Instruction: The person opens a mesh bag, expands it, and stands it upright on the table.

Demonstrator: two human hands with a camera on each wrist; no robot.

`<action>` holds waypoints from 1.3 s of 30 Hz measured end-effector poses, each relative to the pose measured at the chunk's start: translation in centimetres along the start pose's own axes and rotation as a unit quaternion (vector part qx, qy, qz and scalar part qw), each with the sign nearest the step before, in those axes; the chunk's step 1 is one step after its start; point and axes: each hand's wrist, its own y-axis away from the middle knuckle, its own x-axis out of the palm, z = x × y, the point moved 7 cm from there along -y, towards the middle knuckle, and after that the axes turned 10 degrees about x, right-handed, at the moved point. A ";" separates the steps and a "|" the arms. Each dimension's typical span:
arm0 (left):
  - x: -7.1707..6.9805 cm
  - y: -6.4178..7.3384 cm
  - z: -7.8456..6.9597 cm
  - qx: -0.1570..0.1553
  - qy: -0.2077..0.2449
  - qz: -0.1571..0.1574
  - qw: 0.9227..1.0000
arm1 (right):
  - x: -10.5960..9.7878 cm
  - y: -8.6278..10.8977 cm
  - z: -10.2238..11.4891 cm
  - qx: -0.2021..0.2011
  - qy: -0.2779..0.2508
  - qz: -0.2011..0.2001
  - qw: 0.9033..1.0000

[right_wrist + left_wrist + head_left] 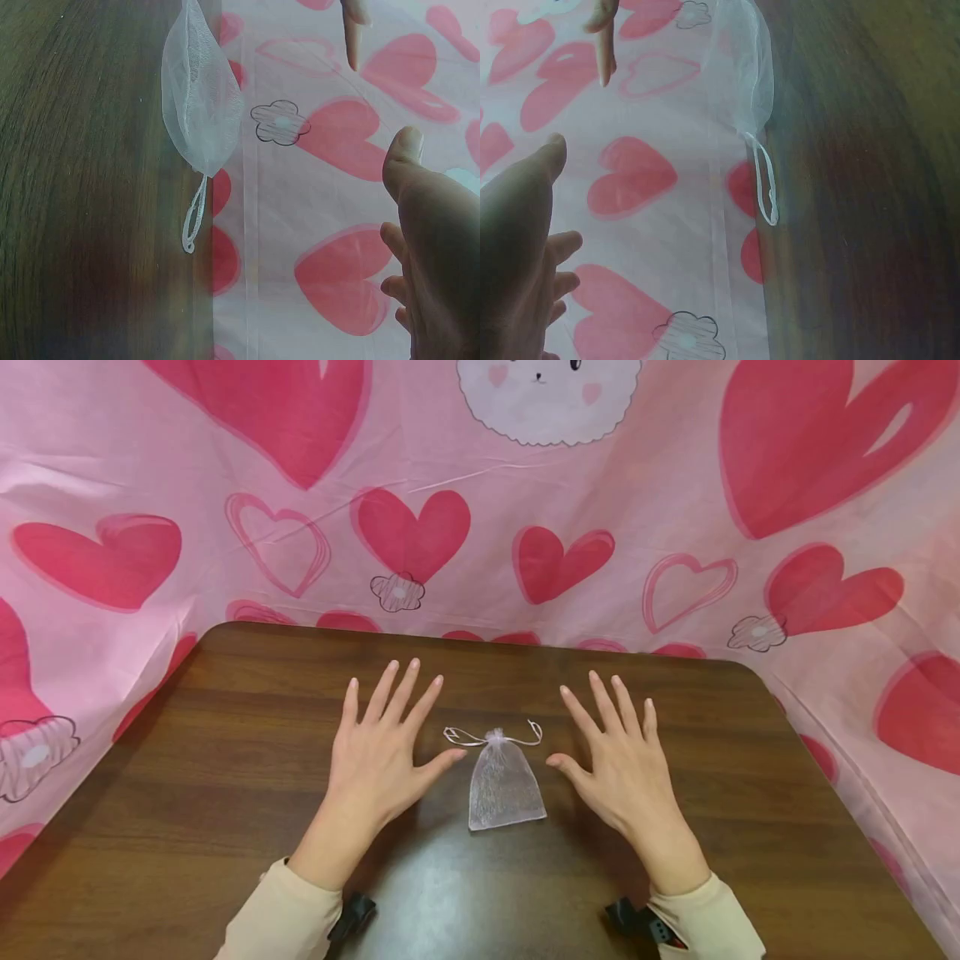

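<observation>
A small sheer white drawstring pouch (506, 785) lies on the brown wooden table, gathered at its neck, with a thin cord loop out to each side. To its left my left hand (382, 752) is spread, palm down, the thumb tip close to the pouch's neck. My right hand (626, 764) mirrors it on the other side, fingers apart and thumb pointing at the pouch. Neither hand holds anything. Both wrist views show the pouch (746, 67) beside the thumb, its cord loop (195, 217) trailing from the neck.
The wooden table (225, 735) has rounded far corners. Behind it and along both sides hangs a pink cloth (495, 468) printed with red hearts and small flowers. A black wrist camera mount (352, 917) sits at the left sleeve, another (637, 922) at the right.
</observation>
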 end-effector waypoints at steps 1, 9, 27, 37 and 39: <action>0.0 -0.1 0.0 0.000 0.002 0.004 1.000 | 0.0 0.0 0.0 0.000 0.000 0.002 1.000; 0.3 -0.8 -0.2 0.015 0.001 0.040 0.999 | 0.3 -0.4 0.7 -0.016 0.000 0.021 1.000; 2.7 -2.5 -0.7 0.046 -0.003 0.079 0.996 | 1.5 -1.9 2.1 -0.066 -0.010 0.046 0.997; 4.1 -3.5 -0.9 0.049 0.024 0.107 0.993 | 3.4 -2.6 2.6 -0.088 -0.061 0.098 0.989; 4.3 -3.8 -1.0 0.052 0.031 0.109 0.992 | 3.7 -2.8 2.6 -0.088 -0.059 0.107 0.989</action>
